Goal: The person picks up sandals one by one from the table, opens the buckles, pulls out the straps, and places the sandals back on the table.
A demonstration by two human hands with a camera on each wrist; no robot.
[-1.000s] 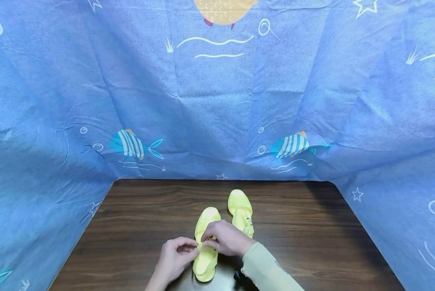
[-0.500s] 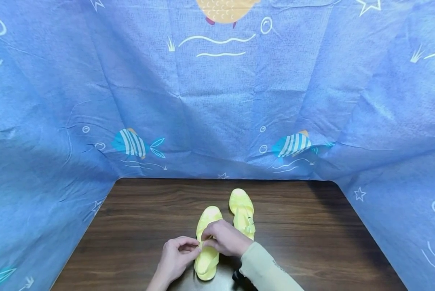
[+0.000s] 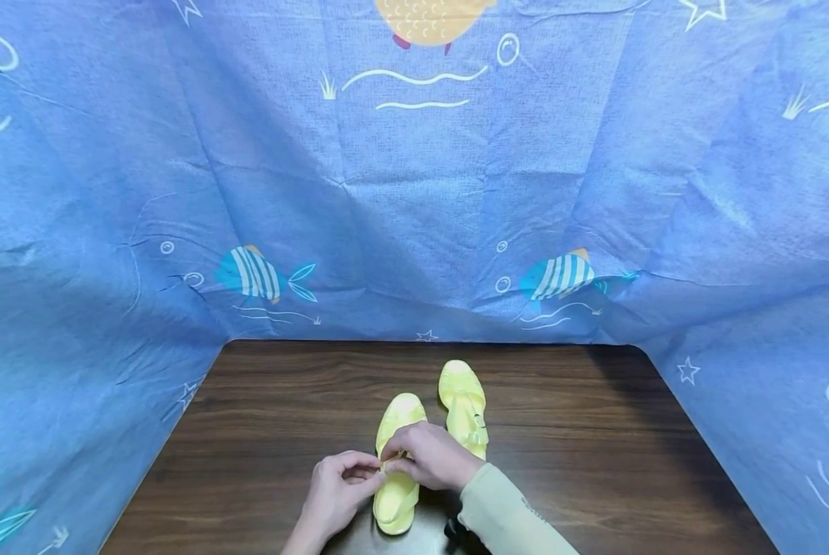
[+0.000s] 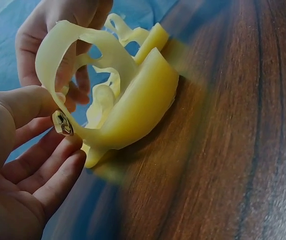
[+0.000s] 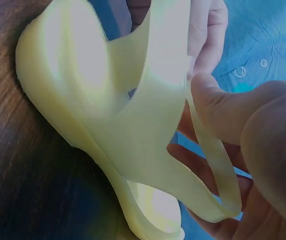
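Two yellow jelly sandals lie on the table, toes pointing away. The nearer sandal (image 3: 402,412) is between my hands; the other sandal (image 3: 460,385) lies farther right. My left hand (image 3: 334,489) pinches the nearer sandal's strap beside a small metal buckle (image 4: 63,123), seen in the left wrist view. From the opposite side, my right hand (image 3: 434,456) pinches the strap (image 5: 217,165) between thumb and fingers, close to the left fingertips. In the right wrist view, part of this strap forms a loop in front of the right fingers. The strap's end is hidden by the fingers.
The dark wood-grain table (image 3: 581,447) has rounded far corners. Behind it and along both sides hangs a blue cloth (image 3: 414,193) printed with fish and stars. A small black object (image 3: 454,530) is partly visible under the right sleeve (image 3: 508,509).
Both hands stay at the nearer sandal's strap, with only slight finger movement. The whole head view shifts a little to the right.
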